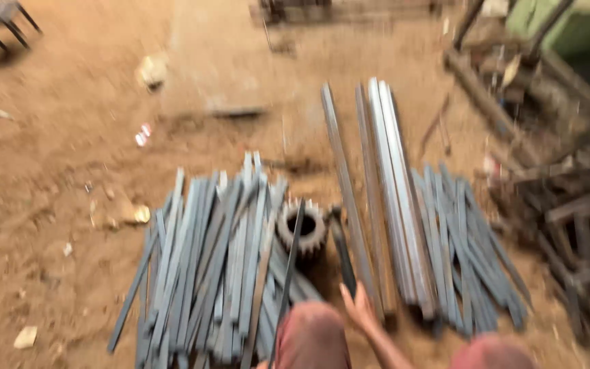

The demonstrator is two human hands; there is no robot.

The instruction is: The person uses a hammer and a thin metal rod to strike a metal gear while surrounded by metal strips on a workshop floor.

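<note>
Steel strips lie in heaps on a floor of dry, reddish dirt (69, 137): thin, flat, grey-blue bars with a dull sheen, all motion-blurred. The left pile of strips (206, 266) fans out loosely, the bars crossing one another at slight angles. Against its right edge sits a toothed gear wheel (302, 229), round, dark and rust-stained, with a hollow centre; a thin dark rod (288, 277) leans across its face. Right of the gear run several long pale bars (387, 198), straighter and lighter than the rest, and beyond them lies a second pile of short strips (469, 253). A tangle of rusty metal frames (568, 205) crowds the right edge. Near the bottom of the view, the right hand (358, 307) reaches forward between two reddish knees, fingers loosely bent, touching the lower end of a dark bar (341, 253) that lies just beside the gear; whether the fingers close round it cannot be told through the blur. The left hand is out of view.
</note>
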